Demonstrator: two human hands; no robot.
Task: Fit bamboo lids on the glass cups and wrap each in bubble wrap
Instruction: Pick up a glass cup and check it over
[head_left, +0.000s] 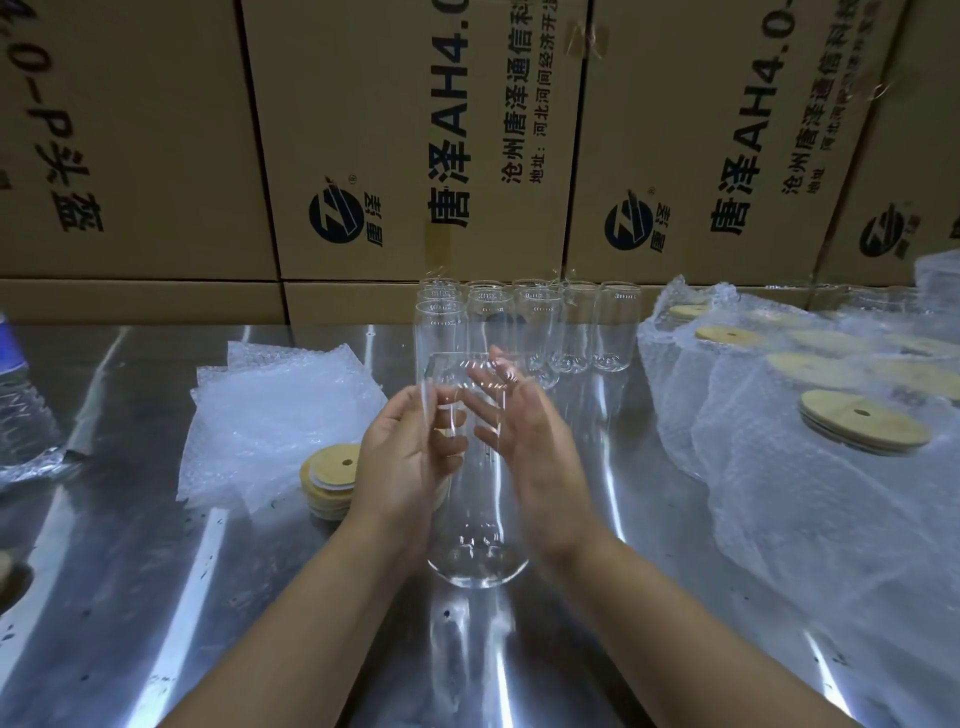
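On my feed the glass cup (480, 558) is up off the steel surface (208, 613), held between both hands in the middle of the view. It is tipped so that its rounded base points toward the camera and its open mouth points away, toward the boxes. It has no lid on it and no wrap round it.

The left hand (405, 462) grips the cup from the left: I see its fingers (449, 447) curled round the wall and showing through the glass. The right hand (527, 441) lies against the right side of the cup with its fingers straight and slightly spread, pressing flat on the glass and not curled round it.

Just left of the left hand, a short stack of bamboo lids (330, 480) sits on the surface, partly hidden by the wrist. It touches the near edge of a loose pile of bubble wrap sheets (280, 415). Behind the hands a cluster of empty glass cups (571, 327) stands upright near the back edge.

On the right, lidded cups (862, 423) lie bundled in bubble wrap, their bamboo tops showing. A plastic water bottle (21, 395) stands at the far left. Printed cardboard boxes (415, 130) form a wall along the back.
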